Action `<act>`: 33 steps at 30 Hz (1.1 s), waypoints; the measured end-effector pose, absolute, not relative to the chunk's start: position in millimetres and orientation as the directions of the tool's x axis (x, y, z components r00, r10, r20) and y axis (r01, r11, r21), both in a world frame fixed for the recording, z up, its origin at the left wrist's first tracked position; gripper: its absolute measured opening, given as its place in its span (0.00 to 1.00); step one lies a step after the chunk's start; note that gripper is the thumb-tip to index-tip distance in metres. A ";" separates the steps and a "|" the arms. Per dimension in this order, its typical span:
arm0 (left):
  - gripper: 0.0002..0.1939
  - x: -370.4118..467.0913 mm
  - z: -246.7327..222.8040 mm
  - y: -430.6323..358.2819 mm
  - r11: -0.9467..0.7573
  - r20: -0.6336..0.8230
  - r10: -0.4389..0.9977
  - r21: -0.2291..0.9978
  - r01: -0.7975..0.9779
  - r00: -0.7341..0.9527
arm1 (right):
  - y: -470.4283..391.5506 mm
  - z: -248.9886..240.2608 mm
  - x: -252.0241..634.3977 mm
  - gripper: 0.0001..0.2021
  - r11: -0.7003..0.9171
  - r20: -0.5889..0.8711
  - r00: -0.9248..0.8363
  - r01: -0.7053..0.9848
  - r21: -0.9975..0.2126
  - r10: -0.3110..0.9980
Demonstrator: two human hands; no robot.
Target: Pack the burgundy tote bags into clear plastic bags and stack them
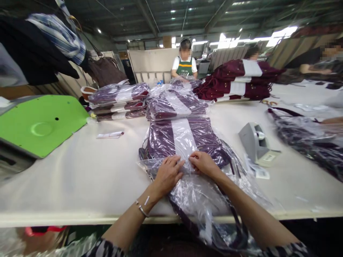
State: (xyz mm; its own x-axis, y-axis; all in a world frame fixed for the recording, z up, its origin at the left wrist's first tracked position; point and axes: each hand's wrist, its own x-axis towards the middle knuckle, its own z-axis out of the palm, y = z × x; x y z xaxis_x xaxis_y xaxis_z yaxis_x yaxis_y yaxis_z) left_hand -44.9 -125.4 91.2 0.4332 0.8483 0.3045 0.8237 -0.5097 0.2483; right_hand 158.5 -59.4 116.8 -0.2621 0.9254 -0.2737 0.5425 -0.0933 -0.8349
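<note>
A dark purple bag [163, 137] with a white paper band [183, 134] lies flat on the table in front of me, inside a clear plastic bag [198, 192]. The loose end of the plastic, with dark straps inside, hangs over the near table edge. My left hand [167, 174] rests on the plastic at the band's lower end, fingers stretched out and thumb apart. Close beside it, my right hand [204, 164] has its fingers curled and pinched on the plastic film.
Wrapped bags [174, 103] lie just beyond, with another stack [119, 100] to the left. Maroon bags [233, 82] are piled at back right. A grey tape dispenser [257, 142] stands right; a green-topped machine [43, 123] stands left. A co-worker [184, 64] faces me across the table.
</note>
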 end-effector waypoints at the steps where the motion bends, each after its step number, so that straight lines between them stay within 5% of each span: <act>1: 0.25 -45.1 88.0 -126.3 -0.506 0.300 0.850 0.231 0.831 0.433 | -57.8 118.8 161.1 0.06 -0.055 -0.245 -0.262 0.570 -0.820 0.934; 6: 0.27 -47.9 83.4 -126.6 -0.500 0.289 0.853 0.211 0.840 0.435 | -53.8 136.3 163.5 0.14 0.185 -0.003 -0.265 0.679 -0.711 0.964; 10: 0.30 -47.5 84.4 -126.8 -0.489 0.280 0.859 0.206 0.847 0.428 | -52.0 137.9 151.7 0.12 0.317 -0.023 -0.408 0.744 -0.588 0.913; 21: 0.30 -47.4 78.0 -124.5 -0.486 0.270 0.860 0.172 0.857 0.434 | -42.8 120.2 147.1 0.07 0.274 -0.042 -0.334 0.834 -0.479 0.942; 27: 0.30 -49.3 75.5 -124.5 -0.490 0.295 0.853 0.168 0.855 0.431 | -51.4 135.9 214.7 0.09 0.184 0.100 -0.155 0.854 -0.486 0.983; 33: 0.27 -50.7 71.2 -122.8 -0.520 0.376 0.812 0.121 0.846 0.445 | -67.4 169.6 363.8 0.16 -0.064 0.366 0.418 0.726 -0.685 0.832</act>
State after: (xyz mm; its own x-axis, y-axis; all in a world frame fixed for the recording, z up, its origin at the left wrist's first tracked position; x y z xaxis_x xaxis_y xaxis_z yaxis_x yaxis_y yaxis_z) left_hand -50.7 -122.8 71.2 0.4453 0.8125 0.3762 0.8456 -0.5197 0.1215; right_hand 363.8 -67.4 169.6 0.4181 0.8315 0.3657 0.7262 -0.0641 -0.6845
